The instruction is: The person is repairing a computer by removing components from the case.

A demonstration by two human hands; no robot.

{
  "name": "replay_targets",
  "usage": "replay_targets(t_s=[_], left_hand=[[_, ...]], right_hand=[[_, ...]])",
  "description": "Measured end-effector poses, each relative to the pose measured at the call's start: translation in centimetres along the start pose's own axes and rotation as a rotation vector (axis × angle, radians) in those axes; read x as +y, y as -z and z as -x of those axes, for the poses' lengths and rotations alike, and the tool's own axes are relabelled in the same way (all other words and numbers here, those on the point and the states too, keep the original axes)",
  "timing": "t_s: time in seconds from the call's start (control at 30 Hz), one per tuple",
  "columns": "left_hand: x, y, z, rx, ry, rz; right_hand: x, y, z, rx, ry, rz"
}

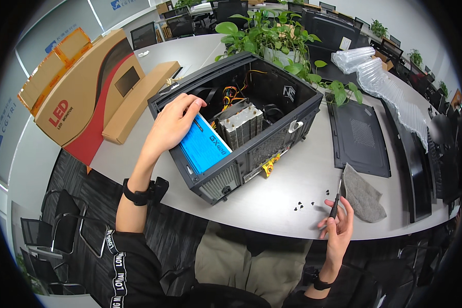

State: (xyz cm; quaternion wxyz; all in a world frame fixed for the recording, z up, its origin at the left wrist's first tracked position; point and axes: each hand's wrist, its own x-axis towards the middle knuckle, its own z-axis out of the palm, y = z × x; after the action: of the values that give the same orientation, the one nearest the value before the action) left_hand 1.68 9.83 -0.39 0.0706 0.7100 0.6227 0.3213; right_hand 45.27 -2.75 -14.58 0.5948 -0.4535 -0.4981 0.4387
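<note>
A black computer case [262, 149] lies on its side on the grey table, its upper side uncovered. My left hand [177, 122] curls over the left end of a blue-topped power supply [205, 147] at the case's near left corner; its fingertips are partly hidden. Beside the power supply stands a metal finned cooler [241, 124], with yellow and black cables [231, 96] behind it. My right hand [339, 224] holds a screwdriver [334, 208] by its black handle, shaft pointing away from me. Several small black screws [300, 206] lie left of that hand.
A grey cloth [363, 197] and a black side panel [362, 134] lie right of the case. Farther right are a black monitor [413, 174] and bubble wrap [377, 82]. A monitor carton [82, 97] and a long brown box [138, 105] stand left. A leafy plant [272, 38] overhangs behind.
</note>
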Motion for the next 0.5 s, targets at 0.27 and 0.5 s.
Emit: replay_targets(t_s=[0.27, 0.5], left_hand=[[0.2, 0.2, 0.1, -0.028, -0.019, 0.002], [0.5, 0.4, 0.2, -0.022, -0.018, 0.004]], right_hand=[[0.5, 0.8, 0.5, -0.078, -0.016, 0.081], [1.2, 1.2, 0.5, -0.102, 0.006, 0.052]])
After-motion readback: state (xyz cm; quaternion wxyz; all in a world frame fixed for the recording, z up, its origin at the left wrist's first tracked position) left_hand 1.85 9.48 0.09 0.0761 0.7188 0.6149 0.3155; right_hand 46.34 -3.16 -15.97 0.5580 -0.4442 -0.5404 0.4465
